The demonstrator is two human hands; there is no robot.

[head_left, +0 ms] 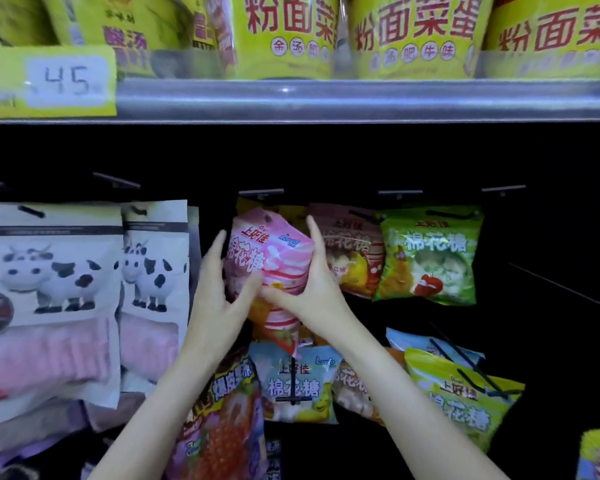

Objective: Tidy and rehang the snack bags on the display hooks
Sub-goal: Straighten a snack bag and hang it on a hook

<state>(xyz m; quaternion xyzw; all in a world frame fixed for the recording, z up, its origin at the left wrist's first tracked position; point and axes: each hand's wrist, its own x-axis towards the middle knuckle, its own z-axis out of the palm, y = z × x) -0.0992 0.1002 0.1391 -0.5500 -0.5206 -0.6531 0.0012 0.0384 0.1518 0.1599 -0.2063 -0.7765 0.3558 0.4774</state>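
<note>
Hands are clamping together: left hand (219, 292) and right hand (312, 289) are gripping the puffy pink plastic marshmallow bag (269, 258), tilting its punched top toward the black hook (261, 193) at twelve o'clock, probably for rehanging.

You read: yellow noodle tubs (413, 32) on the upper shelf, "粉面菜蛋"; price tag (66, 81) at that shelf's left edge, "45"; pink bag (267, 258), "上好佳 棉花糖"; green bag (430, 258), "棉花糖"; blue bag (298, 386), "上好佳 棉花糖".
</note>
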